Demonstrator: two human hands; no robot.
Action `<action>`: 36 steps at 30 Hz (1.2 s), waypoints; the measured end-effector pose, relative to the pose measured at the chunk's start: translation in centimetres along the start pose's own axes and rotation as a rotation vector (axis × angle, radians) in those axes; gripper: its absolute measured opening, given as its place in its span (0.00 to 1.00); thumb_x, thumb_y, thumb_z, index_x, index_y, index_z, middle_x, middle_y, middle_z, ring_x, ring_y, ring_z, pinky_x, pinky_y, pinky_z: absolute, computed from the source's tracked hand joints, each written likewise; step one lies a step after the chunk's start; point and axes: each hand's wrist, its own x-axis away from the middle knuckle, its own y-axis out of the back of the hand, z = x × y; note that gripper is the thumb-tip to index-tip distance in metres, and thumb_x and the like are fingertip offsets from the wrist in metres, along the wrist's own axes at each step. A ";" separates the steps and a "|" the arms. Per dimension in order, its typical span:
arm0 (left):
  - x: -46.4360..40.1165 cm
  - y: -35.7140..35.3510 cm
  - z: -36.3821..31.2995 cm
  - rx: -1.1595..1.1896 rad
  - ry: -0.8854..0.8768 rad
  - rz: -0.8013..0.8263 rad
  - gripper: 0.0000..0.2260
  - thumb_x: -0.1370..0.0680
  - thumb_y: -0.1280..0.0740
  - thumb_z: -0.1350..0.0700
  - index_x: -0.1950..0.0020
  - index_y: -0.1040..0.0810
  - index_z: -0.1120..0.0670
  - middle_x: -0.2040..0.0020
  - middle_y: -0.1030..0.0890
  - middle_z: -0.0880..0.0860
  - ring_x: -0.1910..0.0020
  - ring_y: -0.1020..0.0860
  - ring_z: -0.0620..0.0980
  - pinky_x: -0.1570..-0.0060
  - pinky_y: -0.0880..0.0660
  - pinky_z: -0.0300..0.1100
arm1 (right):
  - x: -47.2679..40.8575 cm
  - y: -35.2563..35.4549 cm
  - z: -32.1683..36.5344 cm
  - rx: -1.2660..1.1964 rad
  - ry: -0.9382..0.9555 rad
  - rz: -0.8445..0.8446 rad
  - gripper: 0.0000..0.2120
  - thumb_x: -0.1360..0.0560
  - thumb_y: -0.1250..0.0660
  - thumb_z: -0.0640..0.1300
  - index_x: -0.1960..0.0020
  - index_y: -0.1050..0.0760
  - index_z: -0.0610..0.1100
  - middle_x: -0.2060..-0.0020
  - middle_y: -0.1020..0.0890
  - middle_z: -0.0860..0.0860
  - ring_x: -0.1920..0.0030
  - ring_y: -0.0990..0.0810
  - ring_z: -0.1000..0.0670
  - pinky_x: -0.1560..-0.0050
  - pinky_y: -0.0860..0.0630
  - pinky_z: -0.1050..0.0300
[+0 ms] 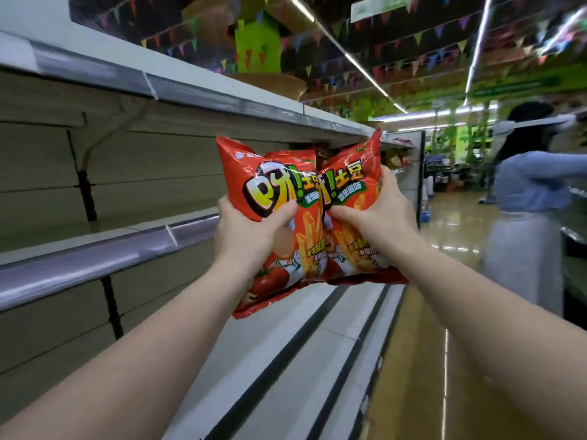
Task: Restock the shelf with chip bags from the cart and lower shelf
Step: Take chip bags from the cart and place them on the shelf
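Head view: two bare forearms stretched forward and up. Left hand point(251, 230) gripping left red chip bag point(270, 198), thumb pressed across its front, fingers hidden behind. Right hand point(378, 214) gripping right red chip bag point(352, 192) likewise. Both bags upright, overlapping, printed "呀!土豆" above pictured fries. Held level with middle shelf point(104, 258). Farther off, person in blue top point(527, 185).
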 end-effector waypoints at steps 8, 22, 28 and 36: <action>-5.6 -6.5 2.6 0.041 0.021 0.076 0.35 0.36 0.23 0.43 0.34 0.33 0.53 0.42 0.21 0.49 0.45 0.21 0.51 0.43 0.24 0.53 | -5.1 -0.4 -5.0 0.051 -0.067 -0.096 0.42 0.34 0.25 0.52 0.27 0.43 0.50 0.41 0.24 0.51 0.42 0.24 0.48 0.43 0.27 0.50; -14.0 -24.9 7.0 0.051 0.019 0.107 0.41 0.45 0.25 0.34 0.36 0.28 0.49 0.45 0.18 0.46 0.48 0.18 0.50 0.46 0.22 0.55 | -19.7 2.6 -20.6 0.051 -0.064 -0.078 0.43 0.34 0.25 0.54 0.27 0.44 0.50 0.40 0.24 0.50 0.42 0.25 0.47 0.44 0.27 0.53; -19.0 -32.0 6.9 0.030 0.053 -0.005 0.45 0.48 0.25 0.30 0.36 0.28 0.50 0.45 0.18 0.47 0.48 0.19 0.52 0.47 0.22 0.55 | -28.4 3.9 -25.3 0.050 -0.023 -0.007 0.43 0.33 0.26 0.53 0.26 0.46 0.50 0.38 0.26 0.49 0.39 0.27 0.47 0.46 0.32 0.56; -25.9 -37.3 8.2 -0.063 0.053 -0.075 0.48 0.52 0.28 0.29 0.37 0.27 0.50 0.46 0.18 0.48 0.49 0.19 0.53 0.47 0.22 0.54 | -37.1 1.8 -29.0 -0.034 0.041 0.057 0.42 0.32 0.26 0.52 0.26 0.46 0.49 0.37 0.26 0.49 0.38 0.27 0.47 0.43 0.32 0.56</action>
